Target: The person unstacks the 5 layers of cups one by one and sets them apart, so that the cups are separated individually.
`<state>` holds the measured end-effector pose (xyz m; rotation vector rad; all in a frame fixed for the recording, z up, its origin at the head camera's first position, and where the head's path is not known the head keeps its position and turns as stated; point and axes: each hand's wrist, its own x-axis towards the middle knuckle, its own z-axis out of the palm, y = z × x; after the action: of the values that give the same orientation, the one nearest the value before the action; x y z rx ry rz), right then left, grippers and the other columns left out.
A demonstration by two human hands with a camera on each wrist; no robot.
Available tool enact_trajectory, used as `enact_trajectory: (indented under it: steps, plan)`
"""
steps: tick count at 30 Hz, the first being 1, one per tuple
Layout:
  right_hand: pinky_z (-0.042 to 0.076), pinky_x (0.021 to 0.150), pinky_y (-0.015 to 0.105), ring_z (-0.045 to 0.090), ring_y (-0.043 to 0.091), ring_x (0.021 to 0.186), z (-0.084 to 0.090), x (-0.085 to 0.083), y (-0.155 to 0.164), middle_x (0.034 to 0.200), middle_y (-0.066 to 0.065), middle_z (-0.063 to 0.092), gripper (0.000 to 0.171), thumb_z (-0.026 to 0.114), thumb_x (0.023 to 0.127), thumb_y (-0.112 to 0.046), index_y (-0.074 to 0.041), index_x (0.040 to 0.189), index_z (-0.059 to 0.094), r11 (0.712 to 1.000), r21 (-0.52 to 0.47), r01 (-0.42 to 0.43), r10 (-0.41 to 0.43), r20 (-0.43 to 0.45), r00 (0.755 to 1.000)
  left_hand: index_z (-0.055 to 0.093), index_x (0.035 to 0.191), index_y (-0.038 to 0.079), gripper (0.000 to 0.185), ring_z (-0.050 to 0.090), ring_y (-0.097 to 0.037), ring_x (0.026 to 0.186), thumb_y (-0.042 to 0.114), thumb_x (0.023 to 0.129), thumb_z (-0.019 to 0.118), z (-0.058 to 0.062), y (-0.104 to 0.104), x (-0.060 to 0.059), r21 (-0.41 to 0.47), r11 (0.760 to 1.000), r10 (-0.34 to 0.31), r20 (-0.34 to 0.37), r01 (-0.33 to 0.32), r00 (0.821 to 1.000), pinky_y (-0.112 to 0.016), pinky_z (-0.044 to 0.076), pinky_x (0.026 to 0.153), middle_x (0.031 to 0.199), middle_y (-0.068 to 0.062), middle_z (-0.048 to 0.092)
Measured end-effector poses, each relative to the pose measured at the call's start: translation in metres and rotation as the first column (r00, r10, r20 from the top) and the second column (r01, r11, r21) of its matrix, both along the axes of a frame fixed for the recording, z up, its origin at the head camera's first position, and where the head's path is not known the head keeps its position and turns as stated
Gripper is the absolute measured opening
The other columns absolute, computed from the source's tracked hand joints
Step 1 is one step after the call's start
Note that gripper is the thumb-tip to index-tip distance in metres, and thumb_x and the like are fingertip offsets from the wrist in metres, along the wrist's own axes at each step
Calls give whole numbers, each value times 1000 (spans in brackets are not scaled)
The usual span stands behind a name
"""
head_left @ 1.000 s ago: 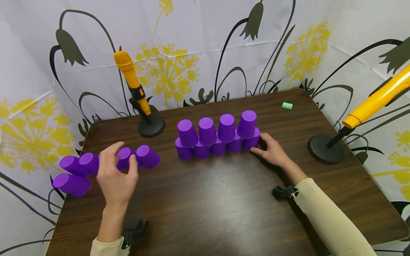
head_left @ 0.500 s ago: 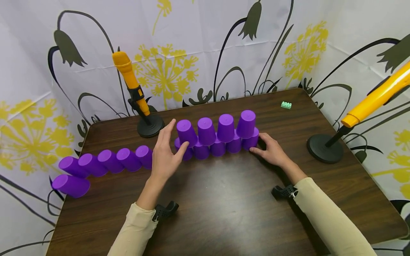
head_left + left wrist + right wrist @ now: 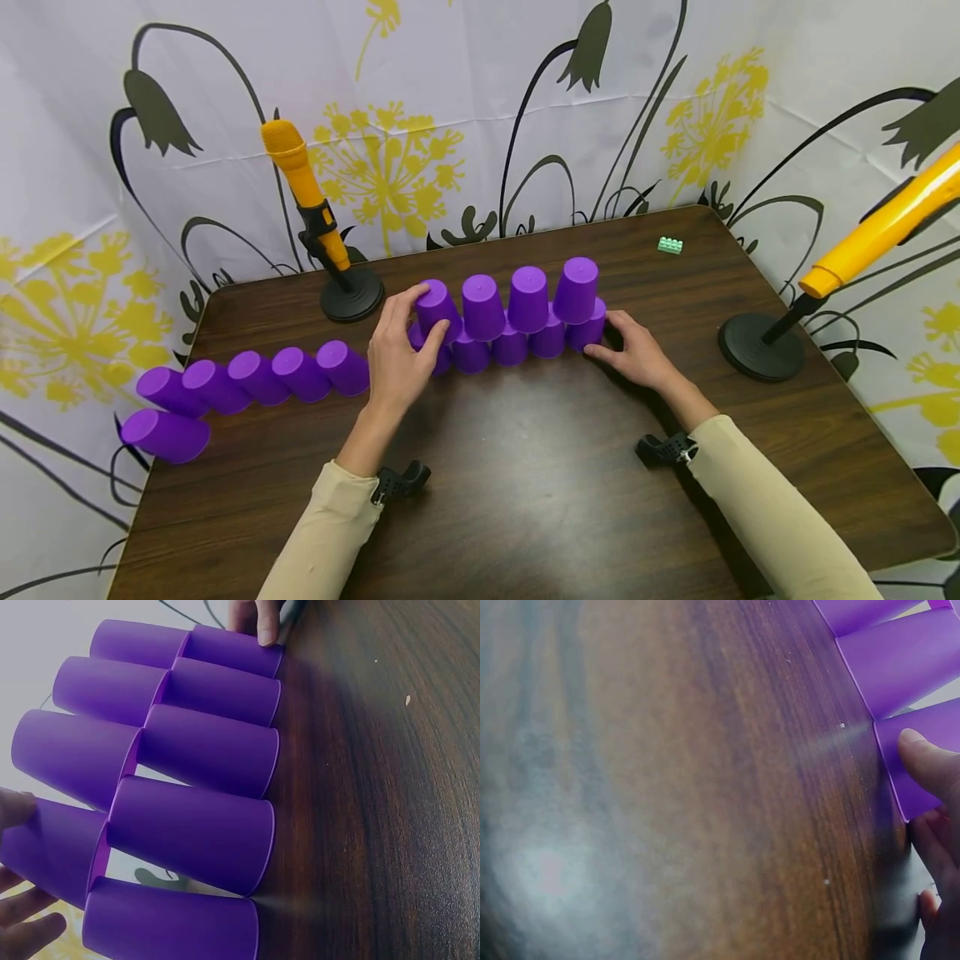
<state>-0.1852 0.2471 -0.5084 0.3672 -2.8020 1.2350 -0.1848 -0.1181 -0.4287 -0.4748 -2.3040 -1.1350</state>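
Purple cups stand upside down in a two-tier stack (image 3: 510,321) at the middle of the dark wooden table (image 3: 525,467). My left hand (image 3: 420,321) grips the leftmost upper cup (image 3: 437,304), fingers behind it and thumb in front. In the left wrist view my fingertips (image 3: 19,810) lie on that cup's closed end, and the stack (image 3: 195,780) fills the view. My right hand (image 3: 603,337) rests on the table with its thumb against the rightmost bottom cup (image 3: 588,333). The right wrist view shows that thumb (image 3: 926,757) on the cup's rim (image 3: 904,780).
A row of purple cups (image 3: 255,375) lies on its side at the left, one more cup (image 3: 165,435) near the table's left edge. A yellow microphone on a black stand (image 3: 351,298) is behind, another stand (image 3: 761,346) at the right. A green brick (image 3: 670,245) lies far right.
My left hand left the lying cups at the left, moved right to the stack and closed round the leftmost upper cup. The right hand has stayed put.
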Motion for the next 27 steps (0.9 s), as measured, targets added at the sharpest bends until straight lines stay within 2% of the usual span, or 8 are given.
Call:
enact_trajectory:
  steps: [5, 11, 15, 18, 20, 22, 26, 27]
  plan:
    - [34, 107, 54, 48, 36, 127, 0, 0, 0, 133, 19, 55, 61, 77, 86, -20, -1, 137, 51, 1000, -2, -1, 1, -3, 1000, 59, 131, 18, 48, 61, -20, 109, 18, 86, 76, 1, -4, 6, 48, 999, -12, -29, 13, 1000, -45, 53, 88, 122, -6, 60]
    - [34, 107, 54, 48, 36, 127, 0, 1, 0, 133, 19, 55, 61, 78, 86, -20, -1, 137, 52, 1000, -5, -3, 3, -10, 1000, 62, 127, 11, 48, 61, -18, 110, 6, 83, 79, 8, -26, 32, 129, 992, 7, -84, 4, 996, -34, 52, 92, 124, -4, 60]
    - [34, 107, 54, 48, 36, 128, 0, 0, 0, 133, 19, 54, 62, 77, 86, -21, -1, 138, 51, 1000, -2, 0, 0, -3, 1000, 63, 120, -2, 46, 60, -18, 106, -8, 77, 78, 25, -47, 62, 196, 979, 92, -134, -64, 987, -24, 50, 91, 119, -15, 61]
    - [34, 107, 54, 47, 36, 128, 0, 0, 0, 134, 19, 54, 62, 77, 86, -21, -1, 139, 50, 1000, -4, 1, -1, 1, 1000, 63, 116, -8, 44, 60, -14, 101, -11, 75, 78, 34, -69, 84, 234, 957, 214, -158, -174, 964, -18, 51, 86, 113, -22, 61]
    - [33, 108, 54, 47, 36, 128, -1, -1, 0, 134, 19, 54, 63, 77, 86, -21, -1, 139, 50, 1000, -4, -1, 1, 6, 1000, 64, 117, -7, 44, 62, -12, 97, -8, 75, 78, 32, -91, 93, 264, 928, 312, -161, -263, 936, -16, 51, 84, 111, -18, 62]
    - [33, 108, 54, 47, 36, 129, -1, -1, 0, 134, 19, 54, 63, 77, 86, -21, -1, 139, 50, 1000, -5, -5, 5, 9, 1000, 66, 117, -3, 44, 61, -9, 94, -2, 75, 80, 24, -117, 99, 266, 886, 427, -149, -380, 892, -14, 50, 81, 108, -6, 64]
    - [34, 108, 54, 47, 36, 128, 0, -1, 0, 134, 19, 54, 63, 77, 86, -21, -1, 139, 50, 1000, -8, -5, 5, 6, 1000, 69, 122, 11, 45, 57, -2, 94, 14, 78, 81, 2, -166, 108, 160, 768, 636, -72, -621, 768, -8, 46, 78, 109, 23, 55]
    - [34, 107, 54, 47, 36, 128, 0, -1, 0, 133, 20, 54, 63, 77, 86, -21, -1, 139, 50, 1000, -8, -5, 5, 3, 1000, 69, 122, 14, 45, 56, -3, 94, 16, 79, 81, -3, -175, 110, 114, 738, 673, -53, -665, 738, -7, 44, 78, 107, 23, 55]
